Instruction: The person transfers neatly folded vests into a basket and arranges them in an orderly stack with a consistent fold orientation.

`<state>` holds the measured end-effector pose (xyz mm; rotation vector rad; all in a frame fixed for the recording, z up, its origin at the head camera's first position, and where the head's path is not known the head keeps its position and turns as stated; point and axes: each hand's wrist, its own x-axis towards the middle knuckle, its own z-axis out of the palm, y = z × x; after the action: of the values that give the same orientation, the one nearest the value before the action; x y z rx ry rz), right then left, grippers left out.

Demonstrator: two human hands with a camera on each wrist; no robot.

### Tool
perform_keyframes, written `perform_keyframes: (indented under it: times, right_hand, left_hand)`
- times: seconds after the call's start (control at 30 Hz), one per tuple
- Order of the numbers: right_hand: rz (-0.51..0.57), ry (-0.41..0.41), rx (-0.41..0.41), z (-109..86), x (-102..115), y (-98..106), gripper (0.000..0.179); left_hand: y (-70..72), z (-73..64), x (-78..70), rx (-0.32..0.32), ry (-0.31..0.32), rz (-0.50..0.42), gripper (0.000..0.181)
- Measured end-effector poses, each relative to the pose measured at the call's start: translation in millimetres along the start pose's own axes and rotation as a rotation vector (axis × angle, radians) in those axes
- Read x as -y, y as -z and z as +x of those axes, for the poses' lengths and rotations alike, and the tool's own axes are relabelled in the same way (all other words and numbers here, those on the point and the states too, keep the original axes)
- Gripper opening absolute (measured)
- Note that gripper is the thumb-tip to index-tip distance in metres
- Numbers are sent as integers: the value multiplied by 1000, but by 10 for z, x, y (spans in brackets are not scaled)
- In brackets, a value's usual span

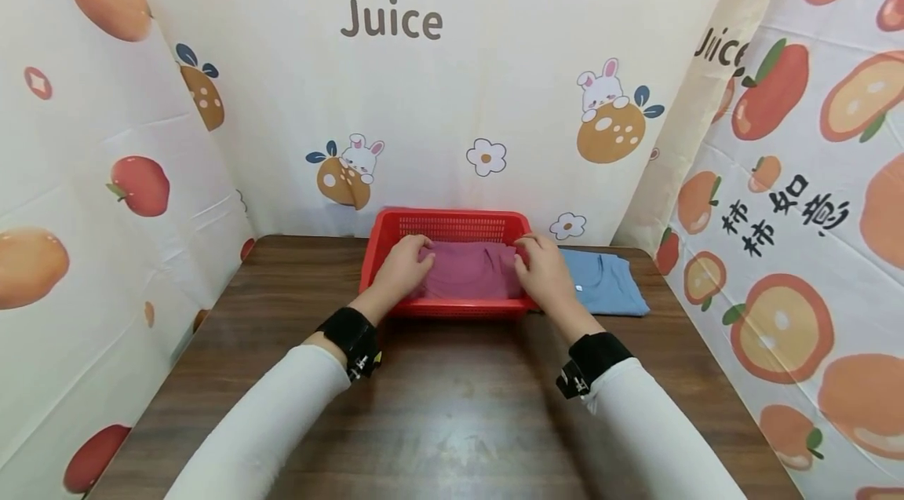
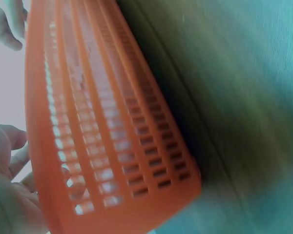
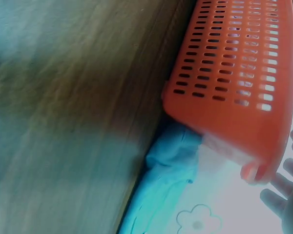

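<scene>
A red plastic basket with slotted walls stands at the back of the table. Inside it lies a folded mauve garment with a neckline showing. My left hand reaches over the basket's left side, its loosely bent fingers at the garment's left edge. At the opposite end, my right hand has its fingertips at the garment's right edge. In the right wrist view, the right hand's fingers are spread apart beside the rim. Through the slots in the left wrist view, parts of the left fingers show inside the basket.
A folded blue garment lies on the table just right of the basket, partly behind my right hand. The brown wooden table extends toward me. Fruit-printed curtains hang behind and along both sides.
</scene>
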<state>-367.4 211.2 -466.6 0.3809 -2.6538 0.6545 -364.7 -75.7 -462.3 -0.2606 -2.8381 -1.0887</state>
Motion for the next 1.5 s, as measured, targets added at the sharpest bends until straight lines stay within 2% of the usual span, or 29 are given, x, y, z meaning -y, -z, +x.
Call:
perform_keyframes:
  times: [0.17, 0.33, 0.43, 0.5, 0.63, 0.7, 0.77, 0.93, 1.0, 1.1, 1.2, 1.33, 1.5]
  right_hand:
    - [15, -19, -61, -133, -163, 83, 32]
    - [-5, -50, -140, -297, -406, 213, 32]
    - [-25, -73, -182, -388, -575, 302, 31]
    - [-39, -106, -194, -442, -694, 364, 32]
    - [-67, -189, -194, -502, -904, 417, 35]
    - [-74, -228, -169, -535, -995, 432, 38]
    - [-74, -260, -130, -581, -1078, 449, 40]
    - [-98, -335, 8, -703, -1252, 511, 45]
    - [-111, -355, 82, -725, -1289, 521, 48]
    - [-121, -354, 184, -758, -1347, 523, 50]
    - [-144, -329, 229, -769, -1385, 480, 48]
    - [-222, -303, 244, -760, -1386, 383, 45]
    - [-281, -325, 304, -786, -1386, 325, 44]
  left_hand:
    - [-106, -216, -189, -53, -61, -53, 26]
    - [-268, -438, -416, -106, -117, -151, 23]
    - [-378, -564, -562, -139, -186, -227, 20]
    - [-447, -644, -682, -149, -254, -285, 19]
    - [-575, -789, -934, -116, -405, -355, 18]
    - [-665, -855, -1059, -64, -463, -343, 19]
    - [-791, -914, -1165, 15, -493, -281, 19]
    - [-1246, -994, -1361, 261, -479, -9, 41]
    - [-1439, -977, -1398, 318, -449, 95, 52]
    - [-1701, -889, -1433, 341, -393, 197, 60]
    - [-1871, -742, -1436, 329, -340, 225, 63]
    - [-1982, -549, -1373, 323, -298, 201, 64]
    - [-2092, -420, -1337, 349, -255, 209, 66]
